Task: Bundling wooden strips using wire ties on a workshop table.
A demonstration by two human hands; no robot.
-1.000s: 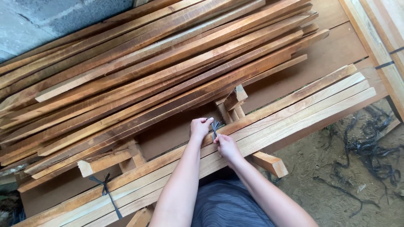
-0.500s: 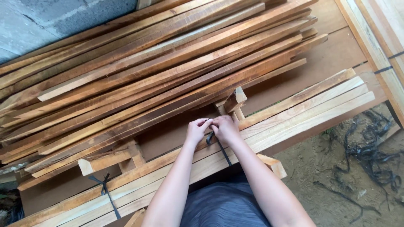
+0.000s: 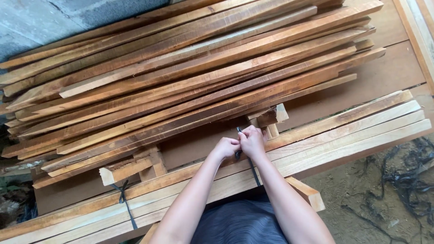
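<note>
A bundle of slats (image 3: 343, 131) lies along the near edge of the platform (image 3: 384, 74), running from lower left to upper right. Both hands rest on it at mid-length, the left hand (image 3: 226, 148) touching the right hand (image 3: 252, 142), with the strap (image 3: 254, 171) between and below them. A second strap (image 3: 125, 203) crosses the bundle further left. Behind the bundle lies a pile of boards (image 3: 190, 68). Short blocks (image 3: 129, 168) sit between pile and bundle. Loose straps (image 3: 407, 180) lie on the ground to the right.

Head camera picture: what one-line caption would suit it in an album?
Left hand and right hand pinch a dark strap across pale wooden slats.
</note>
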